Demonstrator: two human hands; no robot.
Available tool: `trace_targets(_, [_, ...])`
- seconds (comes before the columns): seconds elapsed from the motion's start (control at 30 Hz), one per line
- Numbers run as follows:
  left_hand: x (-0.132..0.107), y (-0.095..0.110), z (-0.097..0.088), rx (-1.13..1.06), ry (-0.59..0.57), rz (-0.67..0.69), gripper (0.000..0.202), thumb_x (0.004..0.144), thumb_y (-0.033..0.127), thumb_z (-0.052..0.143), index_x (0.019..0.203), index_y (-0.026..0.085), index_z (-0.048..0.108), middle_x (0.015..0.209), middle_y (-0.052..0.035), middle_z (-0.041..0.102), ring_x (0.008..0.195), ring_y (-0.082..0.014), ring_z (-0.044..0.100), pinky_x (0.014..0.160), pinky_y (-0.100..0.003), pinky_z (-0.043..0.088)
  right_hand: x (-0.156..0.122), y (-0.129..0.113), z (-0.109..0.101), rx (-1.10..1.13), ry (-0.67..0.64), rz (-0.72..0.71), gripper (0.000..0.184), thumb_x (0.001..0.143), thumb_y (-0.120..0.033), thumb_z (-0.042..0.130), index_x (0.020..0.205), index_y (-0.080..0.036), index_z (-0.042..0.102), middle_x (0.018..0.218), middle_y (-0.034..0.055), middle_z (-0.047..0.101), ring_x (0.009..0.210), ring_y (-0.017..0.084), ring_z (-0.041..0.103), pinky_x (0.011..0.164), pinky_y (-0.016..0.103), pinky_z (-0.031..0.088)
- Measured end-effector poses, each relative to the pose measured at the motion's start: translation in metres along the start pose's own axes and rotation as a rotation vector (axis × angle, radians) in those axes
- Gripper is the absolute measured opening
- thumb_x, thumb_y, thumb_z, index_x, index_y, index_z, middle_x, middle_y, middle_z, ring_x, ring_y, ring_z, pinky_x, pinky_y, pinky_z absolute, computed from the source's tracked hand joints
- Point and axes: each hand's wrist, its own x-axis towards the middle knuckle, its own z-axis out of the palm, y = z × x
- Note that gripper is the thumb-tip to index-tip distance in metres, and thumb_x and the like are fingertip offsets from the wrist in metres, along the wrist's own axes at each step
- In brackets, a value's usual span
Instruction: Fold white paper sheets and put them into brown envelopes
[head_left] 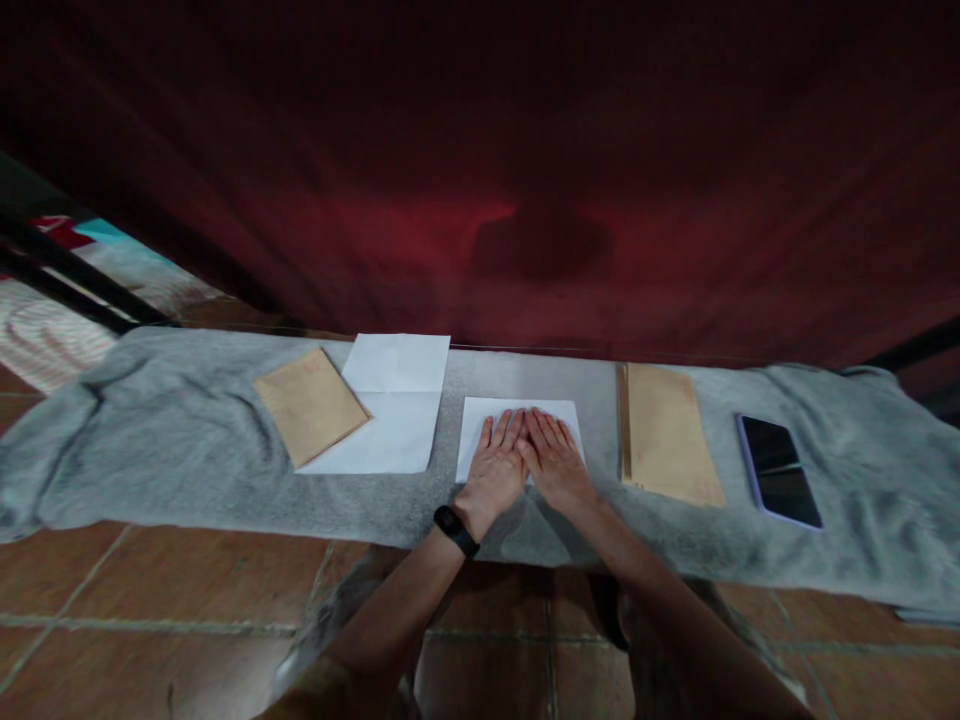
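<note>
Both palms press flat on a folded white sheet of paper (471,425) in the middle of the grey cloth. My left hand (501,460) lies over its left and middle part, fingers stretched forward, a black band on the wrist. Close beside it, my right hand (555,455) rests on the right part with fingers extended, the two hands touching near the thumbs. Much of the sheet is hidden beneath them. To the left, an unfolded white sheet (397,420) with a crease across it lies partly under brown envelopes (311,405).
A stack of brown envelopes (671,435) lies right of my hands, with a phone (780,470) in a purple case beyond it. Grey cloth (187,430) covers the narrow bench-like surface. Behind hangs a dark red curtain (540,250); tiled floor (172,580) shows in front.
</note>
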Motion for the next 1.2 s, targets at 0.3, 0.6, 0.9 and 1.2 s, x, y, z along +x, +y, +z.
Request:
trace_targets(0.3, [-0.002,-0.008,-0.002,-0.043,-0.005,-0.007,0.054,0.103,0.034,0.029,0.154,0.016,0.033,0.162,-0.0068,0.033,0.151,-0.0219,0.023,0.125,-0.048,0.017,-0.004,0.014,0.001,-0.129,0.043,0.073,0.058,0.105,-0.041,0.021,0.154,-0.012,0.034,0.161,0.0117,0.032,0.149,0.025,0.028,0.120,0.047,0.024])
trace_targets(0.6, [-0.004,-0.025,-0.003,0.020,0.039,-0.201,0.058,0.103,0.039,0.028,0.154,0.012,0.032,0.161,-0.0129,0.031,0.151,-0.0252,0.024,0.123,-0.049,0.021,-0.008,0.028,0.001,-0.196,0.105,0.156,0.063,0.104,-0.044,0.026,0.152,-0.004,0.036,0.158,0.0196,0.035,0.145,0.030,0.034,0.119,0.048,0.024])
trace_targets(0.9, [-0.009,-0.037,0.001,0.053,0.191,-0.364,0.060,0.100,0.035,0.031,0.152,0.004,0.034,0.154,-0.0208,0.041,0.147,-0.0309,0.032,0.120,-0.053,0.027,-0.011,0.039,0.002,-0.124,0.257,0.236,0.064,0.104,-0.044,0.027,0.152,-0.003,0.033,0.154,0.0240,0.039,0.144,0.034,0.037,0.116,0.055,0.030])
trace_targets(1.2, [-0.003,0.002,0.003,0.027,0.029,-0.108,0.057,0.098,0.020,0.030,0.153,0.008,0.032,0.161,-0.0142,0.032,0.151,-0.0259,0.022,0.124,-0.048,0.022,-0.002,-0.007,-0.001,0.111,0.030,-0.057,0.059,0.106,-0.041,0.019,0.157,-0.013,0.026,0.161,0.0116,0.032,0.150,0.021,0.026,0.122,0.045,0.027])
